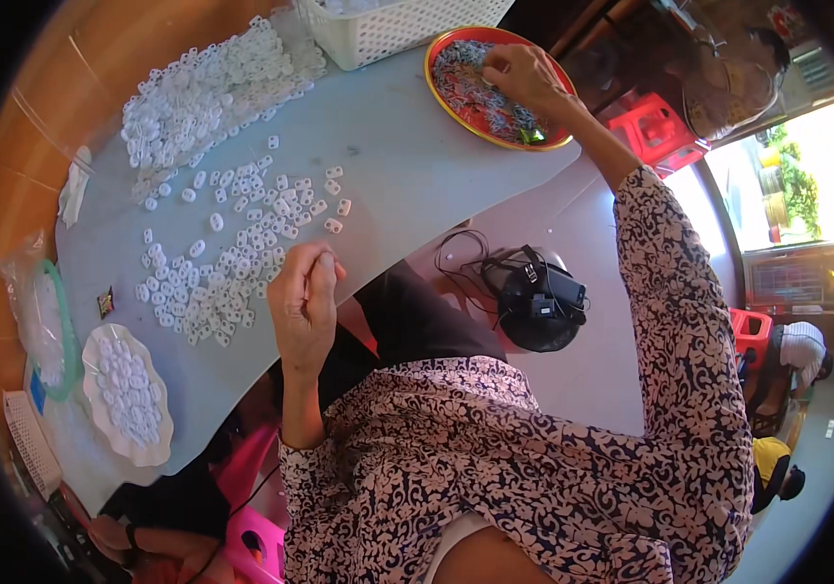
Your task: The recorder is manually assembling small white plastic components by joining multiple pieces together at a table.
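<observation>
My right hand [526, 78] reaches out to the far right, over a round red tray with a yellow rim [433, 92]. Its fingers are pinched together at the small blue, white and red thin pieces [470, 83] heaped there; what they grip is too small to make out. Close to the table's front edge, my left hand [306, 300] is closed, thumb against curled fingers, and anything inside is hidden. Beside it lie many loose small white plastic pieces with holes [241, 261], spread over the pale table [388, 180].
A plastic bag of white pieces [232, 88] lies at the back, near a white basket [368, 39]. At left stand a scalloped dish [159, 450] and a green-rimmed container [64, 360]. A dark device with cables [543, 302] sits below the table; other people are nearby.
</observation>
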`<state>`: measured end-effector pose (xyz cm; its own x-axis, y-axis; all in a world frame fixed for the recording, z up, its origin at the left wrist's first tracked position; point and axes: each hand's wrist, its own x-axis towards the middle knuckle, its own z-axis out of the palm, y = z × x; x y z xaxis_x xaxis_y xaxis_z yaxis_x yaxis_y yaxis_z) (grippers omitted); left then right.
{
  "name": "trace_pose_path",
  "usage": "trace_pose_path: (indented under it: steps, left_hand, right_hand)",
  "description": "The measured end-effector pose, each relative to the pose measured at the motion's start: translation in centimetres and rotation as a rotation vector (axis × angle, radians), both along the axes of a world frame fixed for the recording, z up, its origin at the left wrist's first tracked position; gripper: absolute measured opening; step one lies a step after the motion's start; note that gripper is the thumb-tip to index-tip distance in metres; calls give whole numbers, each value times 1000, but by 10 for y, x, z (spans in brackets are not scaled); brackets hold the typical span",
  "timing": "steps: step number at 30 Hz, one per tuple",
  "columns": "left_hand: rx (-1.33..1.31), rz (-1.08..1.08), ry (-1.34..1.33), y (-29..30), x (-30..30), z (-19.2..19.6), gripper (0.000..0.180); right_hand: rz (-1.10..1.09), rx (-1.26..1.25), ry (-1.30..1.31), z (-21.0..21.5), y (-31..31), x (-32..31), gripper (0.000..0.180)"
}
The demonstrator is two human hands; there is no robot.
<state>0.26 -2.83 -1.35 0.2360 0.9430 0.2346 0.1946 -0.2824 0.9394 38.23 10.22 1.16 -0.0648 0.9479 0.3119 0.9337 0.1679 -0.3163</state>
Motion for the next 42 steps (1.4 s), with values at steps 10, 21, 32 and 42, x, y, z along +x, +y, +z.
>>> trace_pose_path:
  steps: [10, 21, 32, 42]
  left_hand:
    - [39, 12, 7, 3, 2, -5, 11]
    - [-23, 14, -37, -2, 0, -5, 11]
    - [103, 2, -95, -4, 1, -10, 13]
    - [0, 27, -223, -12, 4, -4, 10]
  right_hand:
    - [59, 129, 35, -15, 1, 0, 17]
    - [-130, 375, 327, -2, 1, -15, 12]
    - [63, 496, 230, 75, 83, -80, 12]
    - [745, 75, 195, 21, 13, -245, 11]
